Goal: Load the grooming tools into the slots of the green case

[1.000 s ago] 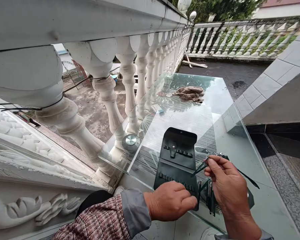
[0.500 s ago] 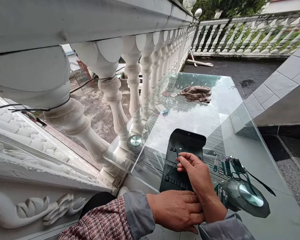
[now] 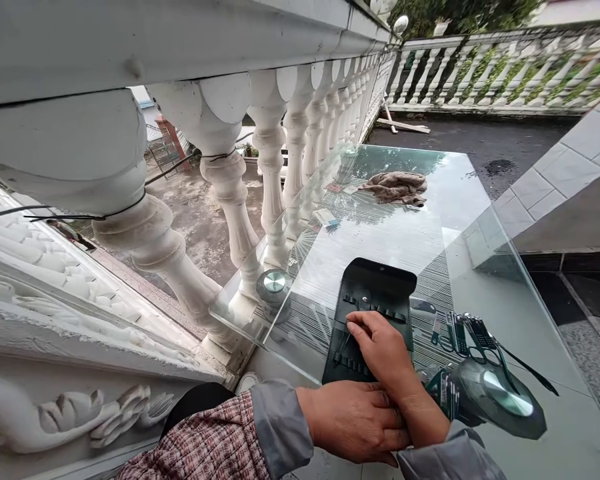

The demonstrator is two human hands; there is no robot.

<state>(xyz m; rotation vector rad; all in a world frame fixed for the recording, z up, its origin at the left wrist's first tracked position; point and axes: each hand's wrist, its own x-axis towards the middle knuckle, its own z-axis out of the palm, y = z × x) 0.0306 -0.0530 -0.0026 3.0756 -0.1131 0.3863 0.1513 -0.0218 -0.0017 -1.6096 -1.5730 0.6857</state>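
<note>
An unfolded black case [image 3: 379, 275] with rows of elastic loops lies on the glass table [image 3: 485, 260]. Over its middle, my right hand [image 3: 383, 347] pinches a thin dark metal tool [image 3: 347, 341], whose lower part slants toward the lower loops. My left hand [image 3: 353, 421] lies palm down across the case's near edge, its fingers stretched out and meeting my right wrist. What is under that palm is hidden. Right of the case are scissors [image 3: 484, 357], several small metal tools [image 3: 459, 333] and a flat dark piece [image 3: 423, 306].
A crumpled brown cloth [image 3: 397, 187] and a small white-blue packet [image 3: 326, 218] lie farther back on the glass. Round metal table supports show at left [image 3: 274, 283] and right [image 3: 505, 397]. A white balustrade [image 3: 230, 193] runs along the left side.
My right hand has shifted slightly left and down over the case, uncovering more of the upper right loops. My left hand rests in nearly the same place. The view has moved a little.
</note>
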